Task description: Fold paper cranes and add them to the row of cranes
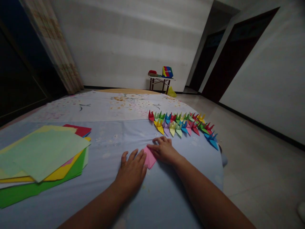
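Note:
A small folded piece of pink paper (150, 160) lies flat on the blue tablecloth (166, 197), with visible crease lines. My left hand (132, 168) rests palm down at its left edge, fingers stretched out and touching it. On its upper right side lies my right hand (164, 149), index finger extended across the paper's top corner, the other fingers loosely spread. Part of the pink paper is hidden under the fingers. Beyond my right hand stand rows of folded paper cranes (178, 127) in many colours.
A stack of coloured paper sheets (47, 149) is spread on the table's left side, pale green on top. The table's right edge drops to a tiled floor (252, 168). Near the far wall, a small table (162, 78) carries a striped box (167, 72).

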